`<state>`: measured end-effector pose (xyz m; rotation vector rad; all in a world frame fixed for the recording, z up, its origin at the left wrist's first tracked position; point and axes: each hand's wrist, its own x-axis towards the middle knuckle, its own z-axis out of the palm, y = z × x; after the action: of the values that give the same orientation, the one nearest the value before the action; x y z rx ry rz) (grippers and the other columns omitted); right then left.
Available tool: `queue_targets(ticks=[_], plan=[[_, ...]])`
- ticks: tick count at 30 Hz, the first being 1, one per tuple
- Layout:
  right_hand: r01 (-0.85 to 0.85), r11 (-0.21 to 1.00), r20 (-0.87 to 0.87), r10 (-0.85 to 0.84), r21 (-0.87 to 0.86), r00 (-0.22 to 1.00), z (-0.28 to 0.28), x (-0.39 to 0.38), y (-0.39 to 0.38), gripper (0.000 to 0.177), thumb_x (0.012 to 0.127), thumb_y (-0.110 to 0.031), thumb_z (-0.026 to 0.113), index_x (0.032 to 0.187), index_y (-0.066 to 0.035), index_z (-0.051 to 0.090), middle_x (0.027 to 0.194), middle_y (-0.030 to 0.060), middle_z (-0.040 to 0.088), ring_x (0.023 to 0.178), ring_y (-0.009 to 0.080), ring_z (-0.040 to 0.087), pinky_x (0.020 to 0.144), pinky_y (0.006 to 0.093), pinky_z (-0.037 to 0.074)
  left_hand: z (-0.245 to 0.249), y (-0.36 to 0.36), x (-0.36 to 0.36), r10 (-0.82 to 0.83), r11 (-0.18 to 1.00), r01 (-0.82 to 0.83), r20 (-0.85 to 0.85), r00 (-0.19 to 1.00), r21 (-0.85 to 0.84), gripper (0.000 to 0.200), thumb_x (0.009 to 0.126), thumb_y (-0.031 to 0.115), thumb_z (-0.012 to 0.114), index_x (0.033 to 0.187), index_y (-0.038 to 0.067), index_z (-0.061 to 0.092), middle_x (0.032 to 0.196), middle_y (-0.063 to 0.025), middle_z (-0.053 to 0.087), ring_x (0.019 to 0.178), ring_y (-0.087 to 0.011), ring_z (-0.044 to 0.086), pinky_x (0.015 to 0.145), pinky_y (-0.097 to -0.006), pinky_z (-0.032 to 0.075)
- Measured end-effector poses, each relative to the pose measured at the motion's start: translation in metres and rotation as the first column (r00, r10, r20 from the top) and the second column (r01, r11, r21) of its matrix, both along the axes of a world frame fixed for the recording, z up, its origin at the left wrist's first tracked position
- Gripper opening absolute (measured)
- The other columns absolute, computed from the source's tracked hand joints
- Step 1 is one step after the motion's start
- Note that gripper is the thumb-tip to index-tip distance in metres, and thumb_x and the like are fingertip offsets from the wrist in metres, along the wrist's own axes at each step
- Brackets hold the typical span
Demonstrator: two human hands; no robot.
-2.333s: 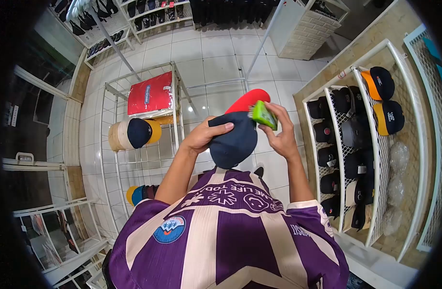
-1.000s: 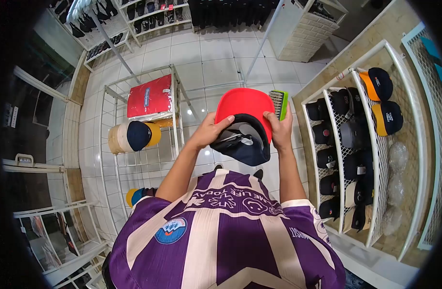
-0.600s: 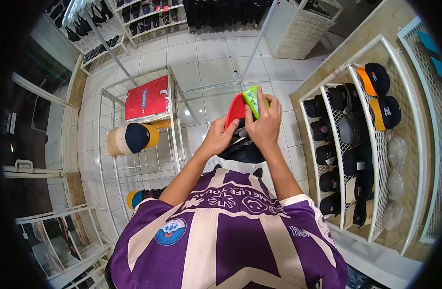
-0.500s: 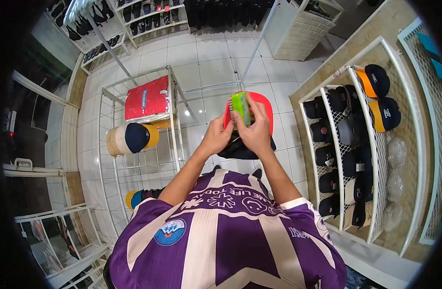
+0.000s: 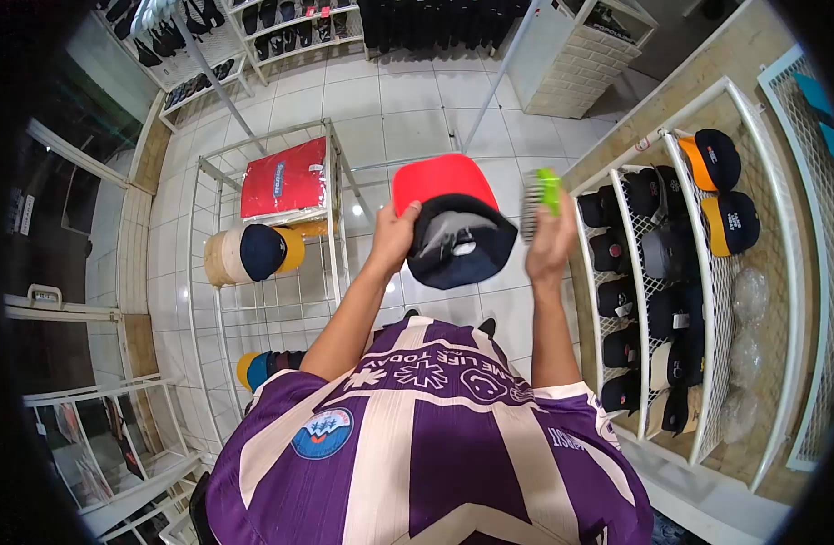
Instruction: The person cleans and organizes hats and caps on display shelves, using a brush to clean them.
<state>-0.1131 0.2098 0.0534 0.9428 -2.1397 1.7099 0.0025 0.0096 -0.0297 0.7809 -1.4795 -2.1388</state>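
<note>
A cap (image 5: pixel 462 241) with a red brim and a black crown is held out in front of me, its inside turned toward me. Something clear, like a plastic liner, shows inside the crown. My left hand (image 5: pixel 395 236) is closed on the left side of the cap, thumb where the brim meets the crown. To the right of the cap and apart from it, my right hand (image 5: pixel 551 241) grips a green brush (image 5: pixel 546 193), its bristles facing left toward the cap. The right hand and brush are slightly blurred.
On the left, a white wire rack (image 5: pixel 203 209) bears a red packaged garment (image 5: pixel 285 180) and a row of caps (image 5: pixel 258 252). A slanted white shelf (image 5: pixel 699 300) with many caps stands close on the right. A brick-patterned counter (image 5: pixel 576 77) is at the back.
My right hand has moved right, carrying the brush away from the brim. The cap has turned so its inside now shows, with my left hand holding its side.
</note>
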Motion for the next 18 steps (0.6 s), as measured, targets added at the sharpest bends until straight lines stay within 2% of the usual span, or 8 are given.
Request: queue_targets(ticks=[1, 3, 7, 9, 11, 12, 15, 18], plan=[[0.000, 1.000, 0.002, 0.000, 0.004, 1.000, -0.002, -0.002, 0.005, 0.053, 0.095, -0.024, 0.067, 0.137, 0.006, 0.057, 0.115, 0.0210, 0.062, 0.103, 0.0320, 0.061, 0.094, 0.0396, 0.048, 0.003, -0.004, 0.001, 0.036, 0.997, -0.035, -0.011, 0.999, 0.074, 0.025, 0.102, 0.012, 0.059, 0.118, -0.006, 0.065, 0.104, -0.0104, 0.073, 0.087, -0.0167, 0.068, 0.080, -0.0298, 0.054], [0.177, 0.976, 0.000, -0.178, 0.129, 0.984, -0.003, -0.005, 0.011, 0.055, 0.094, -0.026, 0.069, 0.138, 0.005, 0.057, 0.116, 0.0214, 0.063, 0.101, 0.0325, 0.061, 0.093, 0.0404, 0.048, 0.010, -0.008, 0.002, 0.026, 0.988, -0.024, -0.013, 1.000, 0.154, 0.025, 0.101, 0.010, 0.058, 0.119, -0.006, 0.064, 0.105, -0.0121, 0.073, 0.087, -0.0185, 0.070, 0.079, -0.0314, 0.056], [0.208, 0.941, -0.116, -0.183, 0.265, 0.976, -0.010, 0.013, 0.010, 0.063, 0.092, -0.025, 0.071, 0.144, 0.003, 0.051, 0.111, 0.0209, 0.058, 0.099, 0.0339, 0.059, 0.091, 0.0431, 0.048, 0.019, -0.005, 0.002, -0.022, 0.971, 0.030, -0.038, 0.999, 0.236, 0.025, 0.101, 0.010, 0.058, 0.119, -0.007, 0.063, 0.105, -0.0134, 0.073, 0.086, -0.0186, 0.071, 0.077, -0.0323, 0.058], [0.170, 0.953, -0.098, -0.150, 0.252, 0.984, -0.006, 0.017, 0.009, 0.065, 0.090, -0.021, 0.070, 0.147, 0.003, 0.048, 0.110, 0.0215, 0.055, 0.103, 0.0359, 0.057, 0.092, 0.0431, 0.047, 0.014, 0.002, -0.001, -0.029, 0.980, 0.039, -0.052, 0.998, 0.196, 0.029, 0.099, 0.011, 0.061, 0.124, -0.003, 0.062, 0.106, -0.0116, 0.073, 0.082, -0.0173, 0.071, 0.074, -0.0298, 0.057], [0.108, 0.964, -0.229, -0.051, 0.244, 0.972, 0.001, 0.020, 0.000, 0.064, 0.089, -0.016, 0.068, 0.146, 0.003, 0.048, 0.111, 0.0227, 0.055, 0.106, 0.0372, 0.056, 0.094, 0.0430, 0.046, 0.007, 0.015, -0.003, -0.015, 0.996, 0.017, -0.032, 0.999, 0.082, 0.028, 0.102, 0.016, 0.060, 0.122, -0.004, 0.063, 0.104, -0.0093, 0.072, 0.085, -0.0146, 0.069, 0.076, -0.0290, 0.056], [0.144, 0.940, -0.285, -0.053, 0.308, 0.957, 0.001, 0.023, -0.012, 0.064, 0.088, -0.016, 0.070, 0.145, 0.002, 0.050, 0.113, 0.0240, 0.055, 0.109, 0.0375, 0.054, 0.096, 0.0442, 0.046, 0.005, 0.020, -0.005, -0.020, 0.998, 0.019, -0.027, 0.999, -0.060, 0.029, 0.104, 0.019, 0.058, 0.118, -0.005, 0.064, 0.102, -0.0097, 0.073, 0.086, -0.0142, 0.066, 0.078, -0.0302, 0.054], [-0.022, 0.886, -0.359, 0.211, 0.464, 0.909, -0.009, 0.018, -0.036, 0.061, 0.090, -0.017, 0.071, 0.145, 0.000, 0.052, 0.126, 0.0235, 0.057, 0.110, 0.0397, 0.055, 0.097, 0.0470, 0.046, 0.014, 0.043, -0.011, -0.036, 0.915, 0.021, -0.030, 0.999, -0.402, 0.032, 0.107, 0.024, 0.054, 0.115, -0.004, 0.066, 0.092, -0.0095, 0.071, 0.085, -0.0115, 0.060, 0.077, -0.0318, 0.051], [0.170, 0.851, -0.434, 0.074, 0.497, 0.898, -0.019, -0.002, -0.042, 0.056, 0.092, -0.020, 0.069, 0.142, 0.001, 0.055, 0.125, 0.0266, 0.059, 0.114, 0.0416, 0.056, 0.098, 0.0476, 0.045, 0.015, 0.046, -0.007, -0.046, 0.937, -0.001, -0.125, 0.991, -0.348, 0.032, 0.106, 0.023, 0.054, 0.118, -0.004, 0.065, 0.090, -0.0123, 0.071, 0.084, -0.0127, 0.061, 0.078, -0.0329, 0.051]])
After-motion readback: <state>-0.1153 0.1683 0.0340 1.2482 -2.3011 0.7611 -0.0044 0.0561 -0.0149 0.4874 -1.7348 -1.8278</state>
